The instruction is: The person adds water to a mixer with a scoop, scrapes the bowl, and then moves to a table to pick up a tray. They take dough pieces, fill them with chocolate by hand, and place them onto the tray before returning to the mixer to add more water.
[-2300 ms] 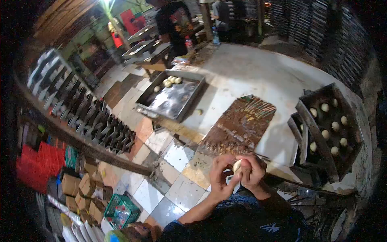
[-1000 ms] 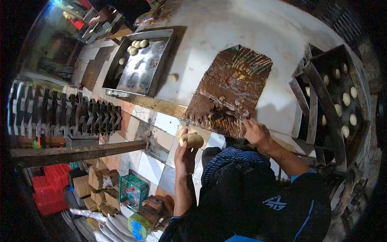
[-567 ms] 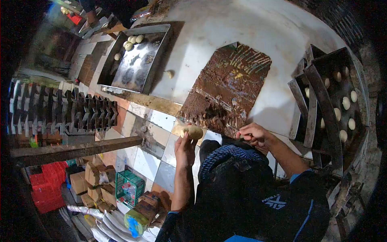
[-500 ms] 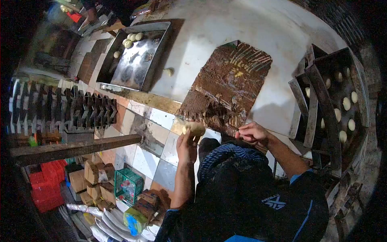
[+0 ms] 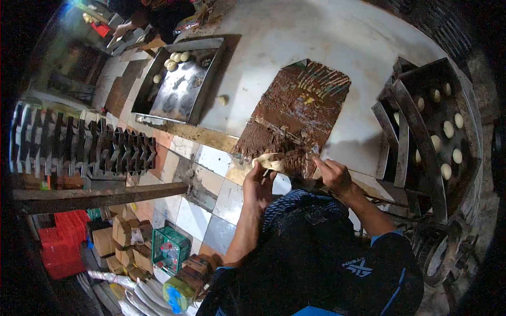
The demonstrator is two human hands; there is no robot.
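My left hand [image 5: 258, 187] holds a flattened piece of pale dough [image 5: 270, 161] at the near edge of the table, its fingers curled around the underside. My right hand [image 5: 334, 175] is closed on a thin spatula [image 5: 311, 157], whose brown-smeared end reaches toward the dough; its exact shape is hard to make out. Just beyond both hands lies a rectangular board [image 5: 300, 113] spread with thick brown paste, streaked with scrape marks at its far end.
A metal tray [image 5: 203, 87] with several dough balls stands at the far left of the table [image 5: 363, 47]. On the right, stacked trays [image 5: 440, 95] hold more dough balls. A wooden beam [image 5: 105, 195], green crate [image 5: 171, 247] and cardboard boxes [image 5: 124, 231] are lower left. Another person's arm [image 5: 124, 29] shows at top left.
The dough in my left hand has moved slightly right and now lies opened out. My right hand has turned, bringing the spatula's end to the dough. The view has shifted a little.
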